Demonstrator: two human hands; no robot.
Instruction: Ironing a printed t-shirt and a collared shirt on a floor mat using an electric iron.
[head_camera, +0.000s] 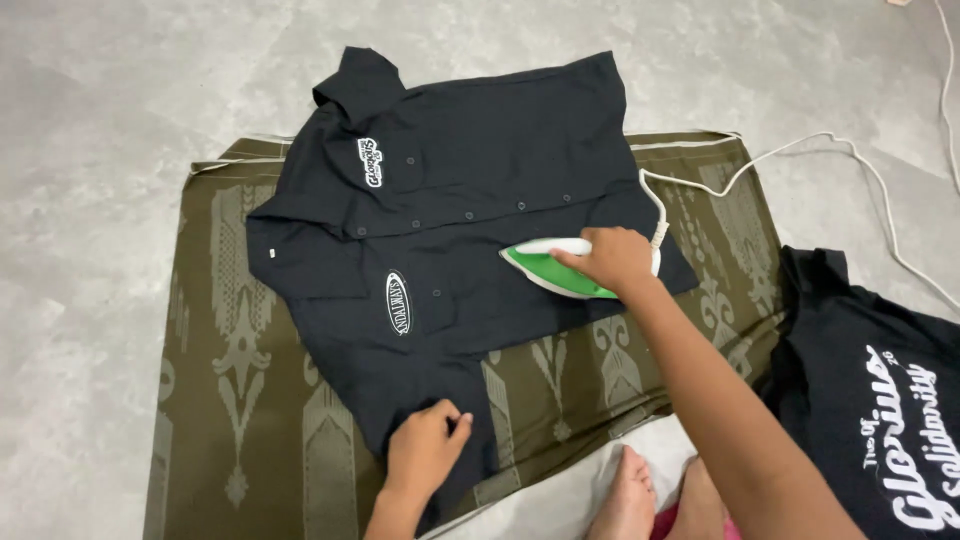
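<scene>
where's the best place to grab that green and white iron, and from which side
By the white handle along the top of the iron, coming from above and from the cord end. Its soleplate lies flat on the black button shirt, the pointed nose faces left and the white cord leaves the back. The right hand already wraps it this way, while the left hand pins the sleeve.

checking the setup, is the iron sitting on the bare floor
No, the green and white iron rests on the black button shirt, gripped by the right hand.

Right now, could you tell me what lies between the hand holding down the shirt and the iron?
In the head view, only black shirt fabric lies between the left hand and the green-and-white iron.
</scene>
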